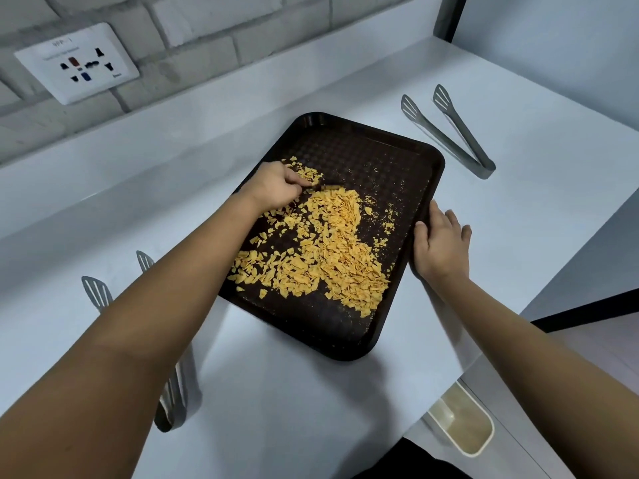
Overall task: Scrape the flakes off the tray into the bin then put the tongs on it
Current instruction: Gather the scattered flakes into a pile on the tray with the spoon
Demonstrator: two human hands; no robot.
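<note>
Step in hand: the scraping, by my reading; the flakes are being raked together on the tray and none has reached the bin yet.

Left hand (276, 186): fingers curled down into the far edge of the heap; whether they pinch a few flakes or merely rake them I cannot tell.

Right hand (441, 242): fingers straight and relaxed, laid along the right rim of the tray, the thumb over its edge, steadying it rather than gripping.

Flakes: yellow-orange broken cereal flakes (332, 250), spread from under the left fingertips toward the near right corner, thickest between the two hands.

Tray: dark brown rectangular plastic tray with a textured bed (373, 157), flat on the white counter (345, 409); its far half beyond the left fingers is nearly bare.

Bin: cream rectangular plastic bin (461, 423), below the counter edge, near and well apart from the right hand.

Tongs: grey metal slotted tongs (449, 133) lie beyond the right fingertips, off the tray; a second grey pair (100, 293) lies partly hidden beneath the left forearm.

Next move: probably carrying the tray's near edge over the bin and tilting it while sweeping; the loose heap could spill early.
</note>
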